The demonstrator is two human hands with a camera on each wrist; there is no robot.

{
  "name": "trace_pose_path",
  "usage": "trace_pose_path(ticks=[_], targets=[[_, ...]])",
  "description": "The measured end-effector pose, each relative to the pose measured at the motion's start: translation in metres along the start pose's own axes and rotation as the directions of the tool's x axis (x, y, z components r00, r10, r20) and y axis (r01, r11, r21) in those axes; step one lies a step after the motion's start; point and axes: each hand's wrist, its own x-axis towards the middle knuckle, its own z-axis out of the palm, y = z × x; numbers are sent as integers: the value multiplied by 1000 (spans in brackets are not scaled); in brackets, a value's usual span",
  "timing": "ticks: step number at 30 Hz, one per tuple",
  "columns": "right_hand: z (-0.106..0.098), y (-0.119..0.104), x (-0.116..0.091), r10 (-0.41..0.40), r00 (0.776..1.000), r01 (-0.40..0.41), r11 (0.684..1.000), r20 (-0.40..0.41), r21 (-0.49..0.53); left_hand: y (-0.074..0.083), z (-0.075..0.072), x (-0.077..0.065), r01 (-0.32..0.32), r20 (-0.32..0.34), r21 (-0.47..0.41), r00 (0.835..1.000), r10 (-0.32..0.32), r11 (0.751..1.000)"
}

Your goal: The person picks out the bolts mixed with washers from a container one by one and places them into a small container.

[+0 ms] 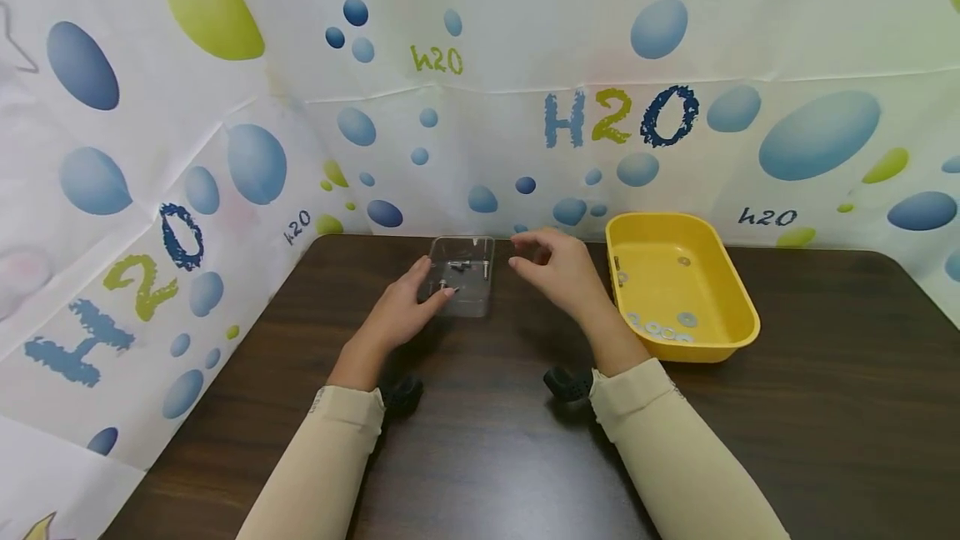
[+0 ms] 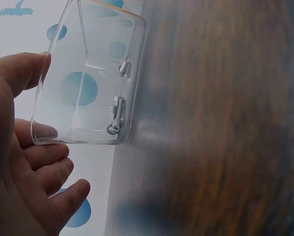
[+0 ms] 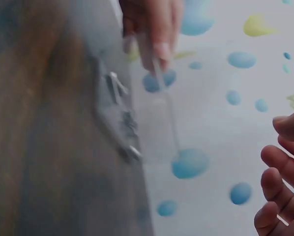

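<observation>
A small clear plastic box [image 1: 472,307] stands at the back of the table with several metal screws [image 1: 461,266] inside. My left hand [image 1: 395,307] grips it at its left side, thumb and fingers at the wall. In the left wrist view the screws [image 2: 116,115] lie in a loose cluster on the box floor. To the right of the box, my right hand [image 1: 562,273] hovers with its fingers loosely bent, and nothing shows between them. The right wrist view shows those fingers [image 3: 277,184] apart from the box; the box is blurred there.
A yellow tray [image 1: 686,352] stands right of my right hand, its near wall partly behind my forearm. Several flat washers [image 1: 667,332] lie in it. A white patterned sheet [image 1: 495,148] rises along the dark table's [image 1: 480,440] back and left edges.
</observation>
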Motion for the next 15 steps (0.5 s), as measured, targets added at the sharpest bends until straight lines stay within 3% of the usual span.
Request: trace_pose_path(ticks=[7,10,15], targets=[[-32,3,-8,-73,995,64,988,-62,-138,0,-1,-1,-2,4,35,1000,2,999],[-46,7,-12,-43,996,27,982,-81,-186,1,-2,-1,-2,-13,47,1000,3,999],[-73,20,-19,74,990,-99,972,-119,-213,5,-6,-2,7,-59,68,998,-3,998]])
